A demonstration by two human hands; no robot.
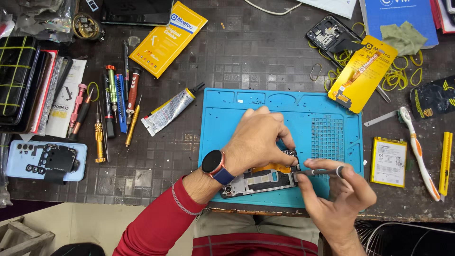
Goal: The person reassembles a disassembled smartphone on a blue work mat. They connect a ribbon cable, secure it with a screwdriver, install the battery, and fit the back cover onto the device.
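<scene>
An opened phone frame [258, 182] with an orange flex strip lies on the front part of a blue repair mat [322, 114]. My left hand [258, 140], with a round watch on the wrist, presses down on the frame and covers its upper part. My right hand [332, 192] grips a slim metal tool [320, 172] whose tip touches the frame's right end.
Several screwdrivers [111, 109] and a glue tube [168, 111] lie left of the mat. To the right are a yellow parts packet [362, 73], a flat battery [388, 161], a toothbrush [417, 149], yellow rubber bands, another phone frame [332, 35].
</scene>
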